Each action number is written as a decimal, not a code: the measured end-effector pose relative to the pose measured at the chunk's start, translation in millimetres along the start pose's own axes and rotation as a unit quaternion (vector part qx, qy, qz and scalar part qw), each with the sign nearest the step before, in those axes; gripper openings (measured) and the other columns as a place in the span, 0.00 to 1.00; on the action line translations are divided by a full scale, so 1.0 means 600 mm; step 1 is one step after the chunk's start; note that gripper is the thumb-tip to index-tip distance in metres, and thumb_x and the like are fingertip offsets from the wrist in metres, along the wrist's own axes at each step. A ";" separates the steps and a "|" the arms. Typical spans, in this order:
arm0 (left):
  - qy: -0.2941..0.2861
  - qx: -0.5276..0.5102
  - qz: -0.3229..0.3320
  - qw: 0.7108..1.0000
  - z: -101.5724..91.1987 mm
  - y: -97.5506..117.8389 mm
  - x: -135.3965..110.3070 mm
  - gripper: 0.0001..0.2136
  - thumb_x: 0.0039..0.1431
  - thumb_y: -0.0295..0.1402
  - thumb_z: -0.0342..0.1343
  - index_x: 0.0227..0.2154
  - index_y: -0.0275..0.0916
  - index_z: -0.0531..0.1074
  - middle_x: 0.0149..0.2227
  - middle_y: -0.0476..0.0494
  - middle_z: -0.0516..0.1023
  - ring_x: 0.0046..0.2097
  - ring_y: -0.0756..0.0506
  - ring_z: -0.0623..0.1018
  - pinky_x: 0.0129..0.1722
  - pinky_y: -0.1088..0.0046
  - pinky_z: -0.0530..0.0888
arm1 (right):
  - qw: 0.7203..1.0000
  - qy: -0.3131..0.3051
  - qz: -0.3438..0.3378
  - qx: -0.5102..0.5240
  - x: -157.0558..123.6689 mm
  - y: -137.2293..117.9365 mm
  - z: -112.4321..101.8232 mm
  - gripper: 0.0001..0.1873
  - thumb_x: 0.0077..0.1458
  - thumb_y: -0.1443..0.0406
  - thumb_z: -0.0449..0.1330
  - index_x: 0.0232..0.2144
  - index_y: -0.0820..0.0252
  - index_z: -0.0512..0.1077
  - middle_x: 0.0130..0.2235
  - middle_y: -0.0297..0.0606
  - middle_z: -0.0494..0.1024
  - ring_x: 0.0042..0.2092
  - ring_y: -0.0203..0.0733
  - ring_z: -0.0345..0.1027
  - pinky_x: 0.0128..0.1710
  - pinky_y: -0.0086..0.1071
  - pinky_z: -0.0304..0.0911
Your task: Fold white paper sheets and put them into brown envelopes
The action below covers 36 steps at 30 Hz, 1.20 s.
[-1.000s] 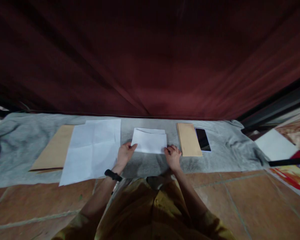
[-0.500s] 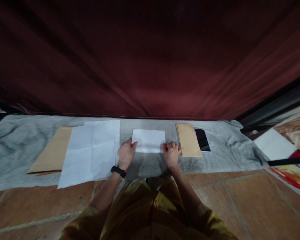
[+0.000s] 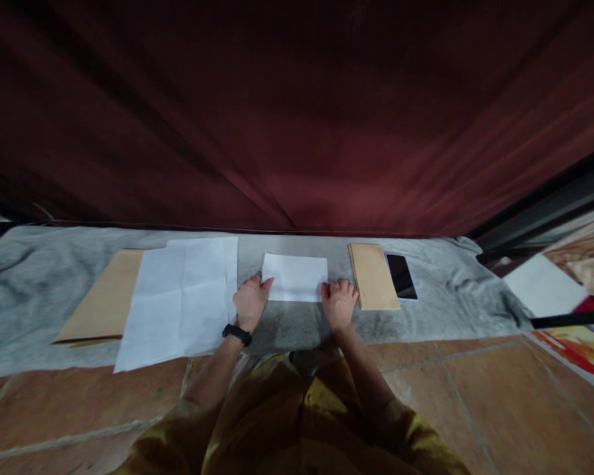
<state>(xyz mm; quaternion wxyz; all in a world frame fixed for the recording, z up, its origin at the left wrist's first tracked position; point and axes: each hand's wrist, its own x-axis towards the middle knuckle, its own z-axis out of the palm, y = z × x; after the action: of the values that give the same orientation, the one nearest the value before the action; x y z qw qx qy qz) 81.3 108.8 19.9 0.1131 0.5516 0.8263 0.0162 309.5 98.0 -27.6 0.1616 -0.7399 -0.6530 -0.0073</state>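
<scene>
A folded white sheet of paper (image 3: 296, 277) lies in the middle of the grey cloth. My left hand (image 3: 250, 302) is at its left edge, thumb over the paper and the other fingers curled in at the side. At the opposite edge, my right hand (image 3: 338, 302) touches the paper's lower right corner with the thumb. Its other fingers rest apart on the cloth, close to a stack of brown envelopes (image 3: 376, 277). Large creased white sheets (image 3: 181, 297) lie left of my left hand, partly covering a bigger brown envelope (image 3: 103, 297).
A dark-screened phone (image 3: 402, 277) lies partly under the small envelopes. The grey cloth (image 3: 445, 284) ends in front at a tiled floor (image 3: 475, 396). Behind it hangs a dark red curtain (image 3: 297, 132). A white card (image 3: 544, 287) and a colourful print (image 3: 584, 349) are at the far right.
The folded sheet has shifted very slightly, its upper left corner a little farther out. My right fingers lie flatter than before. The other papers and the phone stay in place.
</scene>
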 end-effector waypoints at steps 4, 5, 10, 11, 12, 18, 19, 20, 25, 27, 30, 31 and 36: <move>-0.001 0.003 -0.003 1.000 0.004 0.000 0.004 0.23 0.69 0.52 0.45 0.44 0.39 0.76 0.39 0.35 0.83 0.45 0.37 0.82 0.39 0.68 0.72 | 1.000 0.024 -0.009 -0.003 0.001 -0.002 -0.001 0.18 0.68 0.57 0.52 0.46 0.66 0.74 0.47 0.55 0.75 0.50 0.59 0.66 0.50 0.49 0.59; -0.003 0.002 -0.004 1.000 0.004 0.000 0.005 0.22 0.69 0.52 0.45 0.44 0.39 0.76 0.39 0.35 0.83 0.45 0.37 0.82 0.39 0.68 0.72 | 0.999 0.036 -0.020 0.009 0.002 -0.004 -0.001 0.19 0.68 0.58 0.51 0.49 0.66 0.73 0.51 0.57 0.75 0.52 0.59 0.65 0.52 0.50 0.58; -0.015 0.001 -0.005 1.000 0.000 0.000 0.006 0.23 0.69 0.52 0.45 0.45 0.39 0.76 0.41 0.34 0.83 0.46 0.38 0.82 0.40 0.68 0.72 | 0.987 0.066 -0.121 0.077 0.002 -0.038 0.002 0.24 0.70 0.61 0.48 0.62 0.68 0.65 0.68 0.56 0.61 0.68 0.57 0.50 0.65 0.53 0.50; -0.015 0.001 -0.005 1.000 0.000 0.000 0.006 0.23 0.69 0.52 0.45 0.44 0.39 0.76 0.41 0.34 0.83 0.46 0.38 0.82 0.40 0.68 0.72 | 0.984 0.052 -0.147 0.087 0.000 -0.049 0.004 0.25 0.70 0.61 0.47 0.64 0.67 0.64 0.69 0.54 0.59 0.70 0.56 0.48 0.66 0.52 0.49; -0.014 0.001 -0.004 1.000 -0.001 0.000 0.006 0.23 0.69 0.52 0.45 0.44 0.39 0.76 0.41 0.34 0.83 0.46 0.38 0.82 0.40 0.67 0.72 | 0.980 0.033 -0.170 0.095 -0.001 -0.059 0.007 0.25 0.71 0.61 0.47 0.65 0.66 0.63 0.70 0.52 0.58 0.71 0.54 0.46 0.67 0.51 0.48; -0.002 -0.007 -0.008 1.000 0.003 -0.001 0.003 0.22 0.69 0.52 0.45 0.43 0.39 0.75 0.38 0.35 0.83 0.44 0.37 0.82 0.39 0.67 0.73 | 0.979 -0.033 -0.185 0.084 -0.016 -0.088 0.032 0.27 0.72 0.58 0.47 0.69 0.60 0.59 0.71 0.50 0.57 0.71 0.54 0.49 0.68 0.52 0.47; 0.004 -0.013 -0.008 1.000 0.004 -0.002 0.002 0.22 0.69 0.52 0.45 0.44 0.39 0.75 0.37 0.35 0.82 0.43 0.37 0.82 0.38 0.67 0.73 | 0.980 -0.032 -0.182 0.079 -0.017 -0.087 0.035 0.28 0.72 0.58 0.47 0.69 0.60 0.59 0.71 0.50 0.57 0.71 0.54 0.49 0.68 0.52 0.47; 0.017 -0.019 -0.008 1.000 0.006 -0.003 0.000 0.21 0.69 0.51 0.46 0.45 0.39 0.74 0.37 0.36 0.82 0.42 0.37 0.82 0.38 0.66 0.73 | 0.980 -0.031 -0.180 0.075 -0.019 -0.086 0.038 0.28 0.72 0.58 0.48 0.69 0.60 0.59 0.71 0.50 0.57 0.71 0.54 0.49 0.68 0.53 0.47; 0.158 -0.029 0.095 0.982 0.019 0.003 -0.015 0.18 0.69 0.39 0.47 0.52 0.33 0.70 0.48 0.29 0.78 0.52 0.34 0.78 0.51 0.56 0.73 | 0.982 -0.028 -0.173 0.066 -0.020 -0.084 0.045 0.28 0.72 0.57 0.48 0.69 0.58 0.58 0.71 0.49 0.57 0.71 0.55 0.49 0.68 0.55 0.46; 0.185 -0.040 0.187 0.964 0.032 0.015 -0.020 0.18 0.69 0.35 0.45 0.56 0.32 0.69 0.57 0.28 0.74 0.59 0.34 0.73 0.58 0.54 0.69 | 0.983 -0.031 -0.171 0.065 -0.021 -0.085 0.046 0.28 0.72 0.57 0.48 0.69 0.58 0.58 0.71 0.49 0.56 0.71 0.55 0.48 0.69 0.55 0.45; 0.155 -0.063 0.311 0.936 0.060 0.038 -0.025 0.21 0.70 0.33 0.43 0.62 0.36 0.66 0.67 0.35 0.65 0.69 0.37 0.62 0.67 0.55 0.62 | 0.982 -0.038 -0.172 0.063 -0.021 -0.086 0.045 0.28 0.72 0.59 0.48 0.70 0.59 0.57 0.72 0.49 0.54 0.72 0.55 0.47 0.69 0.56 0.44; 0.137 -0.065 0.324 0.934 0.069 0.043 -0.025 0.22 0.71 0.33 0.42 0.64 0.37 0.65 0.69 0.37 0.63 0.71 0.38 0.59 0.68 0.55 0.60 | 0.982 -0.040 -0.172 0.062 -0.021 -0.085 0.045 0.28 0.71 0.60 0.48 0.70 0.59 0.57 0.72 0.48 0.54 0.72 0.55 0.47 0.69 0.55 0.44; 0.083 -0.039 0.277 0.956 0.095 0.044 -0.022 0.25 0.73 0.40 0.38 0.68 0.38 0.60 0.72 0.39 0.57 0.74 0.40 0.52 0.71 0.53 0.54 | 0.983 -0.044 -0.170 0.058 -0.020 -0.084 0.044 0.26 0.71 0.62 0.47 0.69 0.57 0.59 0.72 0.45 0.54 0.72 0.54 0.48 0.69 0.53 0.44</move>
<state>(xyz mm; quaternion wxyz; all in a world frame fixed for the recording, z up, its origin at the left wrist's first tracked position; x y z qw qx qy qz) 121.7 101.4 -29.5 0.0568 0.7511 0.6459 0.1246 253.7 98.1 -43.9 0.1717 -0.6074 -0.7748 0.0353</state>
